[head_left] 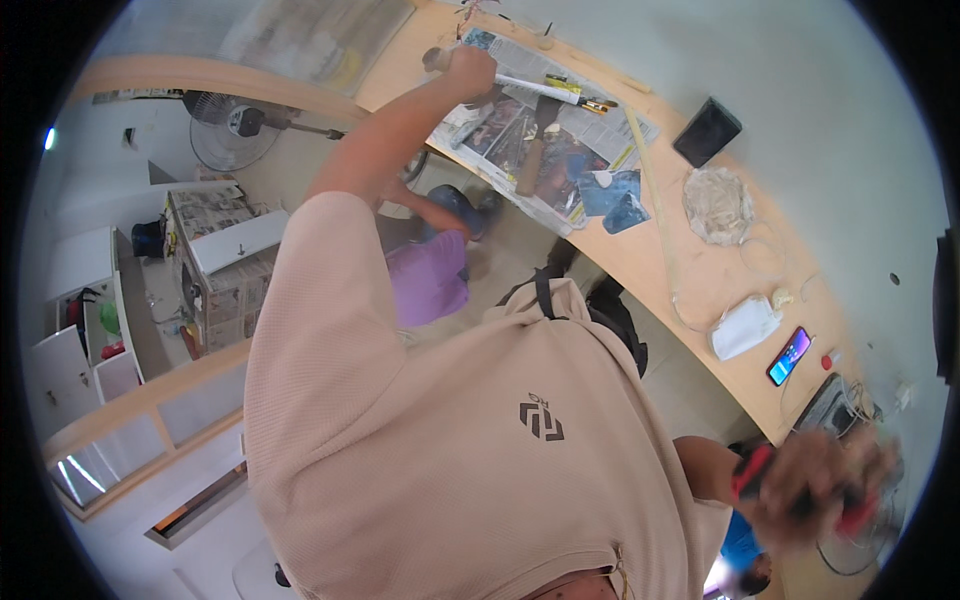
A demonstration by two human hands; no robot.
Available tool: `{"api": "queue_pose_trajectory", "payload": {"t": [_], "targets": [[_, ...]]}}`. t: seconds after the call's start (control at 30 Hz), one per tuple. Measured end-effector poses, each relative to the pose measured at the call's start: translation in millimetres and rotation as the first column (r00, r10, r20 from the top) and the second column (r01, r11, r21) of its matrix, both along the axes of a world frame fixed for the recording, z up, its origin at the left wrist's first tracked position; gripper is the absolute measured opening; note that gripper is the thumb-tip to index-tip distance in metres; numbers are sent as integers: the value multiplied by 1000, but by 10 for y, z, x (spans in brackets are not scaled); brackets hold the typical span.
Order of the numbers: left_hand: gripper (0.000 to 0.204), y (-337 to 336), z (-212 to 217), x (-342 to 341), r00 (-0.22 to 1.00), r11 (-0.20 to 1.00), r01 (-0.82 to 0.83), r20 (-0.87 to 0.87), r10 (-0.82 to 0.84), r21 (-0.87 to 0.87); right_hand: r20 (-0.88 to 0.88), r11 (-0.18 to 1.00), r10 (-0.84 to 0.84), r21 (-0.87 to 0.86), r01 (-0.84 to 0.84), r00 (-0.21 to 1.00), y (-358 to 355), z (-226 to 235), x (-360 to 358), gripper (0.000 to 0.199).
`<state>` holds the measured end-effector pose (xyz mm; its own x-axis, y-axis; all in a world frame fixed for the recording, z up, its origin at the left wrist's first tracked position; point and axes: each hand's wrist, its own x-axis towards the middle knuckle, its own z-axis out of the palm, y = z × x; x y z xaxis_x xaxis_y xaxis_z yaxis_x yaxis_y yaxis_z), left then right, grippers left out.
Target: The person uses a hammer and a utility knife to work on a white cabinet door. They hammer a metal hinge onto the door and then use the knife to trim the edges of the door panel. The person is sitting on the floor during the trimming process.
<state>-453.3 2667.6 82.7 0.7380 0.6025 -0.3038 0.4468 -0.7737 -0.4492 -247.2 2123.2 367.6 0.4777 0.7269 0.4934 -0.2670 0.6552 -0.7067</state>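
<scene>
Best steady the left hand [472, 72], fingers curled round a handle [434, 60], and slow the right hand [812, 490], too blurred to tell how it grips the red-black thing [752, 475].

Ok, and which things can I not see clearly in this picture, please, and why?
Head view: motion blur hides the details of the right hand and the red and black thing there.
Head view: the left hand covers part of the round-ended thing.
Head view: the beige shirt hides part of the person in purple.
Head view: details on the phone are too small.
</scene>
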Motion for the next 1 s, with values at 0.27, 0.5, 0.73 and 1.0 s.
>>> {"api": "queue_pose_trajectory", "payload": {"t": [0.27, 0.5, 0.73, 1.0], "targets": [[35, 106, 434, 292, 887, 980, -157, -453, 86, -122, -55, 461, -67, -887, -18, 996, 284, -1424, -18, 27], [19, 310, 232, 150, 914, 972, 230, -330, -235, -56, -45, 355, 217, -927, -122, 975, 267, -1960, -73, 38], [22, 333, 146, 120, 863, 942, 323, -380, -334, -94, 35, 302, 388, -949, -91, 921, 501, -2072, -115, 39], [57, -101, 805, -262, 972, 671, -229, -208, 113, -705, 174, 402, 277, -914, 50, 945, 596, -2248, -59, 29]]}}
